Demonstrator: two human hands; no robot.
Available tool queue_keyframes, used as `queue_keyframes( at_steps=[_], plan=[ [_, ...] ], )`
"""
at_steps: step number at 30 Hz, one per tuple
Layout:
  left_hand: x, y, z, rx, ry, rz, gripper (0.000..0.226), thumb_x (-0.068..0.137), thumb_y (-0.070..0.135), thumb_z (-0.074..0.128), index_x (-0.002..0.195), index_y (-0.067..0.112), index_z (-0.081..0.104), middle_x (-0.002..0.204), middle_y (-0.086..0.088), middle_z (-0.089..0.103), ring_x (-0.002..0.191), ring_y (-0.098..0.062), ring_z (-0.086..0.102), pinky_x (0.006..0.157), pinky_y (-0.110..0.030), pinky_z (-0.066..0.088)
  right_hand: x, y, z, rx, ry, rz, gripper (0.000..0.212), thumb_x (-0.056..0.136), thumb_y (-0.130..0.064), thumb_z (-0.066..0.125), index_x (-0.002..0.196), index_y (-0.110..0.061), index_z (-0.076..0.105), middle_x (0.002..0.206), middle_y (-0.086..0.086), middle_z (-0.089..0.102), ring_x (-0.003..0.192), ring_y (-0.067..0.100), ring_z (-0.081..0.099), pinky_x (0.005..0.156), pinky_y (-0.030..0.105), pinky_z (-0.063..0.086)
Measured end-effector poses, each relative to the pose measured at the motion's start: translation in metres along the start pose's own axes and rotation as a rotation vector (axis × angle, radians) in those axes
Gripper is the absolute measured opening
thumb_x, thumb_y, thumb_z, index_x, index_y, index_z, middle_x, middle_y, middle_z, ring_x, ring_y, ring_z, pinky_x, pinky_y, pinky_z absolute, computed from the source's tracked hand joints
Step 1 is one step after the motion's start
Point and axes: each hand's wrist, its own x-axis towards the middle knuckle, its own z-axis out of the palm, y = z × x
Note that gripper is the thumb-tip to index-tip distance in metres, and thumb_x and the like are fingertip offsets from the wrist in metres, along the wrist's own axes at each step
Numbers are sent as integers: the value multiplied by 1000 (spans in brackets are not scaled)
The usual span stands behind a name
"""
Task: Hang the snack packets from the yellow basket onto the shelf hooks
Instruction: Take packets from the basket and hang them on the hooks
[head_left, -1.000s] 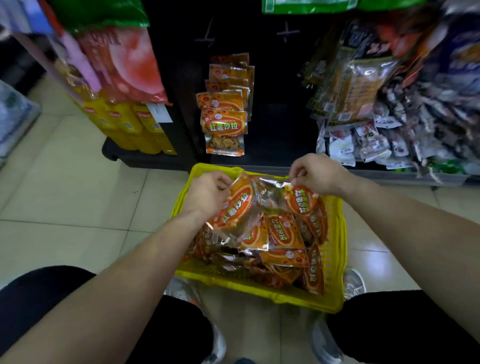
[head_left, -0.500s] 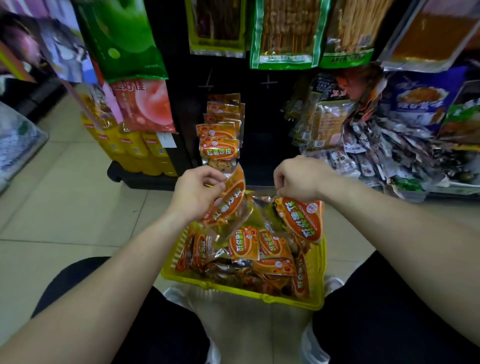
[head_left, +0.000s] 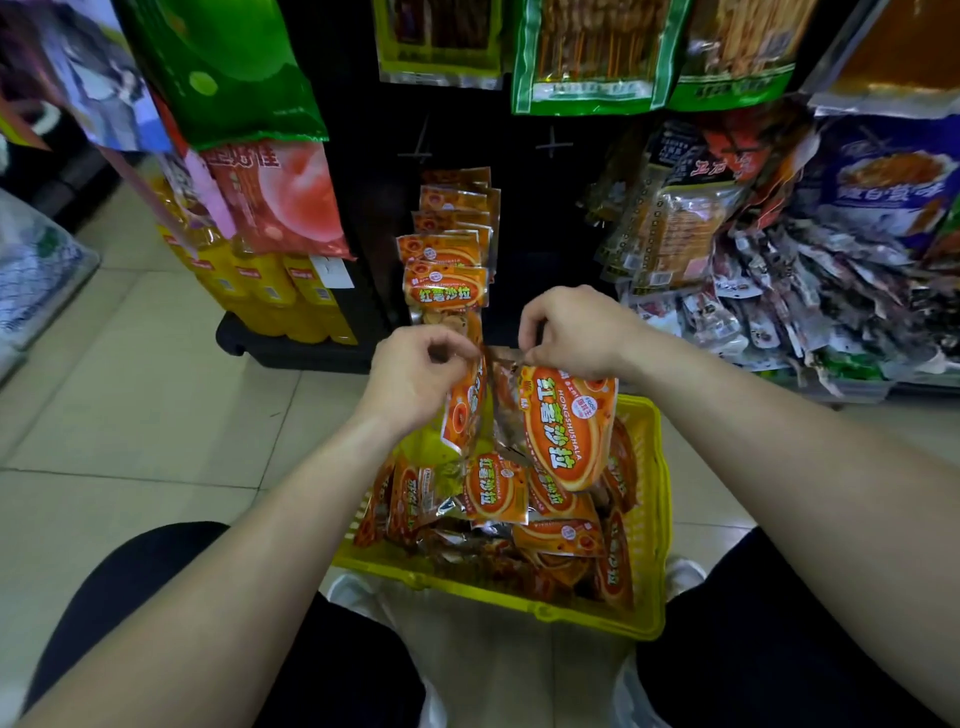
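Grip state: left hand (head_left: 421, 374) pinches the edge-on packet (head_left: 464, 410) by its top; right hand (head_left: 576, 332) pinches the front-facing packet (head_left: 569, 431) likewise. Both hang long axis vertical above the far edge of the yellow basket (head_left: 655, 519). Hung row (head_left: 447, 293) lies just beyond, nearer the left hand.

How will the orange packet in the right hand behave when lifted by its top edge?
Probably floppy: the orange packet hangs limp and tilted below the right hand, which pinches only its top edge. Likely light, since that fingertip pinch alone carries it. Its glossy film looks slippery, so the grip may slide unless kept on the top seal.
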Motion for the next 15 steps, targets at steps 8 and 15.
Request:
queue_keyframes(
  at_steps=[8, 15],
  plan=[
    [17, -6, -6, 181, -141, 32, 39, 92, -1, 57, 118, 24, 72, 121, 6, 68, 100, -7, 68, 86, -23, 57, 9, 14, -3, -64, -43, 36, 12, 88, -20, 68, 78, -25, 70, 73, -10, 69, 75, 11, 68, 68, 33, 59],
    [20, -9, -11, 380, -95, 150, 20, 81, 27, 81, 101, 26, 77, 97, 11, 64, 87, -9, 65, 77, -27, 55, 10, 30, -8, -25, -48, 50, 8, 89, -24, 70, 82, -27, 72, 77, -13, 69, 78, 9, 67, 72, 36, 60]
  ],
)
